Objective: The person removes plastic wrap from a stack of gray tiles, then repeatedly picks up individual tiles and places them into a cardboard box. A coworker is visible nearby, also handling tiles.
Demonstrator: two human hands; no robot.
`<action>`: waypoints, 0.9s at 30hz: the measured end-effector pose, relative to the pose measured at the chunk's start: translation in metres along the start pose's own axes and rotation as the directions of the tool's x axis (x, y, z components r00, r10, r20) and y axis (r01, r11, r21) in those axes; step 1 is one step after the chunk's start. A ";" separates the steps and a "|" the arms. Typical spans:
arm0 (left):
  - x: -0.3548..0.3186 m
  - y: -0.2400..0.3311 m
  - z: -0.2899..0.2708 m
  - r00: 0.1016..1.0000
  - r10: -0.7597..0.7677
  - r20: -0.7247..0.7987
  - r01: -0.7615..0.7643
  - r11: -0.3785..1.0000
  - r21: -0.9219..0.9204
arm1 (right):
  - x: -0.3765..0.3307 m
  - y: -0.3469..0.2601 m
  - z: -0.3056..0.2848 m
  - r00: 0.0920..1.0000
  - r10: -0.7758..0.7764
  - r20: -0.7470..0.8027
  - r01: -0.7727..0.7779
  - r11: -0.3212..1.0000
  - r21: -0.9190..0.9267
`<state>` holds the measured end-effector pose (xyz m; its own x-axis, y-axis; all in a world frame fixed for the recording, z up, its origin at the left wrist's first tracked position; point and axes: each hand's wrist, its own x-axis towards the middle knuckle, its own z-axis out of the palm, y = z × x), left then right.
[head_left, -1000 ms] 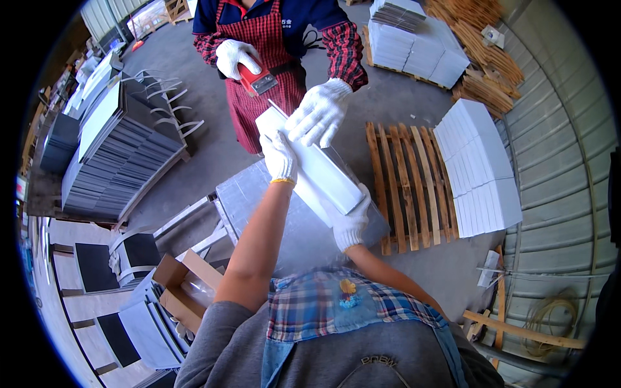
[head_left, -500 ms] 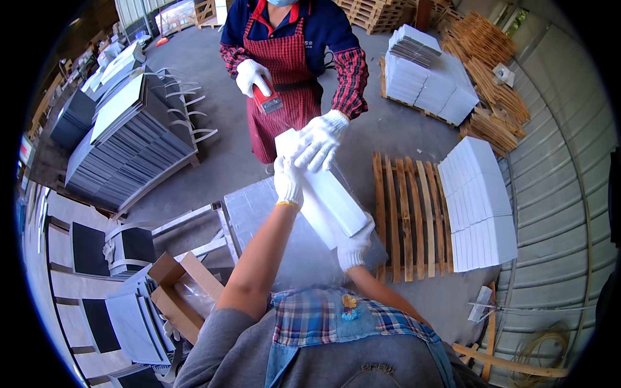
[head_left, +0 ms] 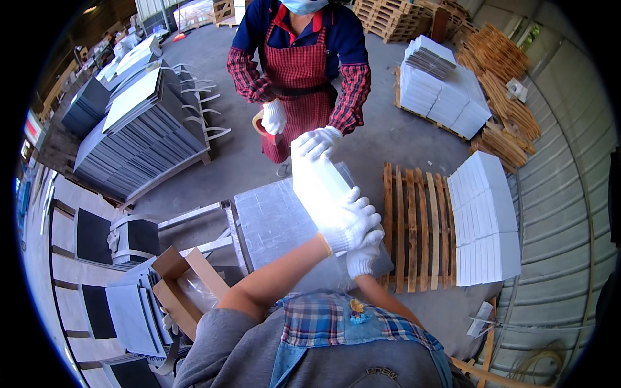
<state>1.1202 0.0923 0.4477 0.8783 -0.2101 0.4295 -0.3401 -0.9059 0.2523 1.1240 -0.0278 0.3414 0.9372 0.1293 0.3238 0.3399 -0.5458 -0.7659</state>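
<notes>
The head view looks down on a long white rectangular pack (head_left: 318, 184), bright in the sun, held up between two people. The person's left hand (head_left: 349, 223), in a white knit glove, lies over the pack's near end with fingers curled down around it, closed on the pack. The right hand (head_left: 364, 255), also gloved, sits just beneath the left, under that same end; its fingers are mostly hidden, so whether it actually clasps the pack cannot be told. At the far end, a co-worker's gloved hand (head_left: 315, 141) rests on top of the pack. The co-worker, in a red checked apron and blue top, holds a red tape dispenser (head_left: 262, 124) in the other gloved hand (head_left: 274, 116).

Below the pack stands a grey table wrapped in clear plastic film (head_left: 275, 226). To its right lies a bare wooden slatted pallet (head_left: 417, 223), and just beyond it a stack of white flat boxes (head_left: 485, 223). More white boxes sit on a second pallet (head_left: 440, 90) farther back, beside heaps of wooden slats (head_left: 501, 58). On the left a large pile of dark grey slabs (head_left: 139, 142) rests on a pallet. Near the lower left an open brown cardboard box (head_left: 187, 288) stands among grey sheets (head_left: 132, 317) and racks.
</notes>
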 end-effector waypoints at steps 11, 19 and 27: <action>0.008 -0.009 0.008 0.994 -0.051 -0.098 0.050 0.999 -0.010 | 0.011 -0.009 -0.040 0.985 -0.153 0.080 0.164 0.975 -0.148; 0.017 -0.053 0.018 0.958 -0.161 -0.238 0.172 0.985 0.028 | 0.065 -0.080 -0.073 0.819 0.058 0.571 0.196 0.907 -0.373; 0.057 0.051 -0.074 0.870 0.051 -0.491 -0.249 0.904 -0.347 | 0.055 -0.011 -0.050 0.851 -0.182 0.493 0.314 0.929 -0.198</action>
<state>1.1280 0.0613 0.5488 0.5816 -0.0490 0.8120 -0.6431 -0.6390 0.4221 1.1675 -0.0561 0.3957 0.7739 0.6174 0.1411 0.5941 -0.6306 -0.4993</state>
